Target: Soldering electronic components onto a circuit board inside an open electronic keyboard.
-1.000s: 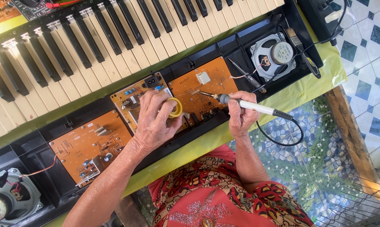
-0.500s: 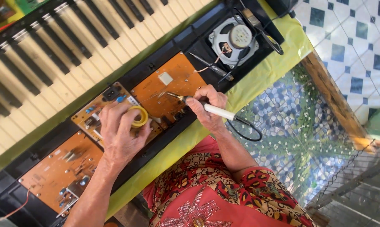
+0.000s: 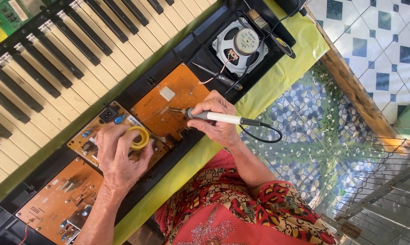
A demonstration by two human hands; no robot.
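My right hand (image 3: 218, 119) grips a white-handled soldering iron (image 3: 214, 116), its tip resting on the middle orange circuit board (image 3: 168, 97) of an opened keyboard (image 3: 55, 59). My left hand (image 3: 118, 156) holds a small yellow spool of solder (image 3: 138, 137) over the neighbouring orange board (image 3: 93, 134). A thin strand runs from the spool toward the iron's tip. The iron's black cord (image 3: 268, 131) loops off past the table's edge.
A round grey speaker (image 3: 241, 45) sits in the keyboard's right end, with a screwdriver (image 3: 216, 77) beside it. A third orange board (image 3: 59, 204) lies at lower left. The keyboard rests on a yellow-green cloth (image 3: 277, 77). A green circuit board (image 3: 9, 11) lies at the top left.
The view has shifted, so the keyboard and speaker sit further left and lower in the frame. Both hands stay on the boards, the iron's tip still near the middle board.
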